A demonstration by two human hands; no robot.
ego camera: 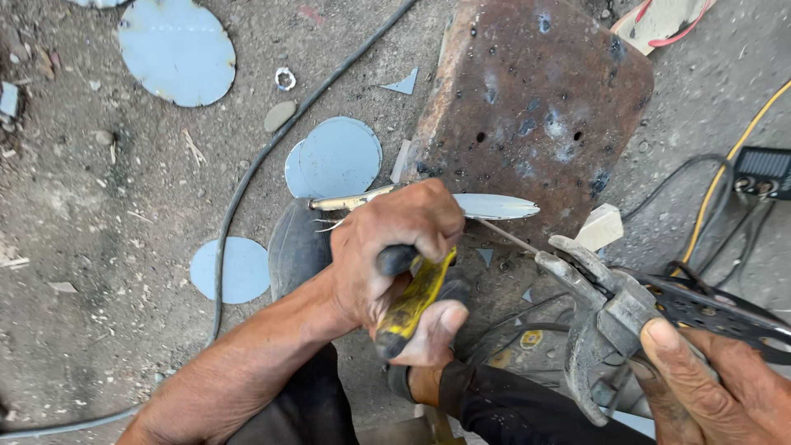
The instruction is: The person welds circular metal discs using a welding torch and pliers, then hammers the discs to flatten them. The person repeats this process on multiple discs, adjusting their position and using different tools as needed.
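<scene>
Grey metal discs [177,51] lie scattered on the dirt floor, beside a dark cable [247,177]. At centre, the left hand [395,251] is clenched tight round yellow-handled locking pliers [412,301], clamping a thin metal disc [494,206] edge-on against a rusty steel plate [535,99]. To the right, the right hand [717,387] grips an electrode holder [601,317] — its rod [507,236] nearly touches the disc's edge. Best held steady — a short arc.

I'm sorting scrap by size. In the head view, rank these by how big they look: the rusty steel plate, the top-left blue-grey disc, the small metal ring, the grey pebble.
1. Rusty steel plate
2. Blue-grey disc
3. Grey pebble
4. Small metal ring
Pebble and ring look close in size, so that order is unsure.
</scene>
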